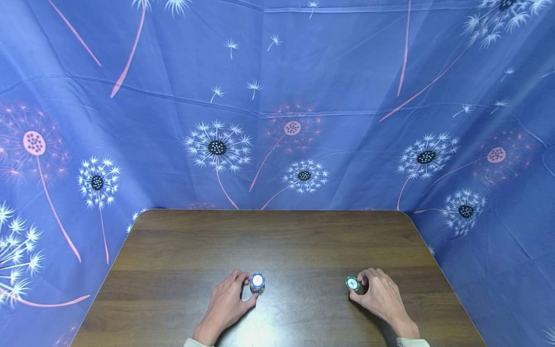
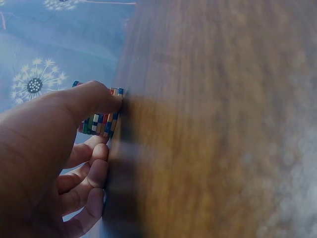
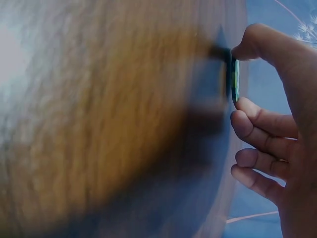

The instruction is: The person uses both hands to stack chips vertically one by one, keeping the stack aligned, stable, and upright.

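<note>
A short stack of poker chips point(image 1: 257, 283) stands on the wooden table, a blue-edged chip with a white centre on top. My left hand point(image 1: 227, 300) holds this stack between thumb and index finger. Blue, white, red and green edges show along the stack point(image 2: 103, 123) in the left wrist view, partly behind the thumb. Over to the right, my right hand point(image 1: 380, 295) pinches a green poker chip point(image 1: 352, 283) with a white centre by its rim. Edge-on in the right wrist view, the green chip point(image 3: 235, 79) is close to the tabletop; I cannot tell if it touches.
The brown wooden table point(image 1: 277, 236) has rounded far corners. Blue cloth point(image 1: 347, 96) with dandelion prints hangs behind it and along both sides. A bright light reflection lies on the wood near the front middle.
</note>
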Motion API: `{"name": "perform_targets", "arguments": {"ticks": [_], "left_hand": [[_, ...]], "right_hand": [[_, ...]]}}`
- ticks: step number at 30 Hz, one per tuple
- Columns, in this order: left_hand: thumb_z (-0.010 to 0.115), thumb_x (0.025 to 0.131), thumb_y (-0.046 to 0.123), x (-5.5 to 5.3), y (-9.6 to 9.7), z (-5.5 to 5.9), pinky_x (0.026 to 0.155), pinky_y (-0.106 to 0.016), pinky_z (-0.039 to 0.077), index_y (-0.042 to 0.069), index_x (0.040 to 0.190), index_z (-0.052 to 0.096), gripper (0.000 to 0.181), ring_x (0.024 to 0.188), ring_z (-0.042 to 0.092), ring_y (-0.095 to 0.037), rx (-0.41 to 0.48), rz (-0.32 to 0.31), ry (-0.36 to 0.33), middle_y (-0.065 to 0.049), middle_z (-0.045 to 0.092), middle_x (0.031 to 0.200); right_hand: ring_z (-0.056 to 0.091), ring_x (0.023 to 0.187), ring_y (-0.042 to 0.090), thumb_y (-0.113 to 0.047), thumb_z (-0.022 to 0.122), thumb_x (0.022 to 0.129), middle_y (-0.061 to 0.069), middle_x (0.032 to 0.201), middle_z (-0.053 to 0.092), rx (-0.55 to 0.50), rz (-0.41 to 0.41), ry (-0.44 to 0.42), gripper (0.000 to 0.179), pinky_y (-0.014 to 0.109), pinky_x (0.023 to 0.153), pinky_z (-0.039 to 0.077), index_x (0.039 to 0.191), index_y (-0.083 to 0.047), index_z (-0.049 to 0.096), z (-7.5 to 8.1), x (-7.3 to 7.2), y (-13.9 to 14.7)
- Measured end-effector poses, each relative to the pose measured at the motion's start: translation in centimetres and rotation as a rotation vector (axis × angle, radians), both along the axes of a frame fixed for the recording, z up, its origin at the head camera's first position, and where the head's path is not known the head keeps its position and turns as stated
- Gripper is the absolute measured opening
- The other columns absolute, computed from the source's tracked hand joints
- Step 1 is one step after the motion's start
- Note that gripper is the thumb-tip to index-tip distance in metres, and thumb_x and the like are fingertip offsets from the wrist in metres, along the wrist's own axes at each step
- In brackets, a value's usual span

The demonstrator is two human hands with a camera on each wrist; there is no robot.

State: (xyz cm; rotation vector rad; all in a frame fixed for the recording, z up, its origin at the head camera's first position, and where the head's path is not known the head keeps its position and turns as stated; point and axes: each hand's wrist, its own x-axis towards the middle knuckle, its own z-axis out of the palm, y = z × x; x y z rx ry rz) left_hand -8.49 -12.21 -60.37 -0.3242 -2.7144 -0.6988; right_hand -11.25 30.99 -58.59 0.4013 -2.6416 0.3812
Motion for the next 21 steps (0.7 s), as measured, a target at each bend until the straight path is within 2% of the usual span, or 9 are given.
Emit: {"name": "perform_targets", "arguments": {"ticks": [5, 10, 16, 21], "left_hand": [[0.093, 0.073, 0.038, -0.1, 0.0, 0.0, 0.064, -0.034, 0.051, 0.02, 0.102, 0.072, 0.04, 0.079, 0.06, -0.01, -0.004, 0.0, 0.006, 0.009, 0.059, 0.096], [0.093, 0.073, 0.037, -0.1, 0.0, 0.0, 0.064, -0.034, 0.051, 0.02, 0.101, 0.072, 0.039, 0.079, 0.06, -0.01, 0.005, -0.002, 0.012, 0.01, 0.06, 0.096], [0.093, 0.073, 0.037, -0.1, 0.0, -0.1, 0.064, -0.034, 0.051, 0.02, 0.101, 0.072, 0.039, 0.079, 0.059, -0.01, 0.0, -0.005, 0.013, 0.01, 0.059, 0.095], [0.094, 0.072, 0.037, 0.0, 0.0, -0.2, 0.065, -0.035, 0.051, 0.02, 0.101, 0.072, 0.04, 0.079, 0.059, -0.01, 0.001, -0.009, 0.028, 0.01, 0.059, 0.096]], "right_hand": [[0.048, 0.074, 0.006, -0.034, 0.094, 0.061, -0.014, 0.077, 0.053, -0.029, 0.037, -0.002, 0.041, 0.034, 0.063, 0.046, 0.08, -0.023, 0.06, 0.6, -0.3, -1.2], [0.047, 0.075, 0.005, -0.032, 0.093, 0.059, -0.013, 0.078, 0.054, -0.046, 0.094, -0.025, 0.041, 0.031, 0.063, 0.045, 0.081, -0.022, 0.06, 1.4, -1.0, -3.5], [0.046, 0.075, 0.003, -0.035, 0.092, 0.062, -0.012, 0.077, 0.052, -0.022, 0.219, -0.052, 0.04, 0.033, 0.07, 0.051, 0.082, -0.021, 0.06, 2.0, -1.9, -7.8], [0.046, 0.076, 0.004, -0.04, 0.092, 0.066, -0.014, 0.079, 0.054, 0.003, 0.313, -0.125, 0.039, 0.03, 0.068, 0.047, 0.085, -0.021, 0.063, 2.5, -2.5, -12.0]]}}
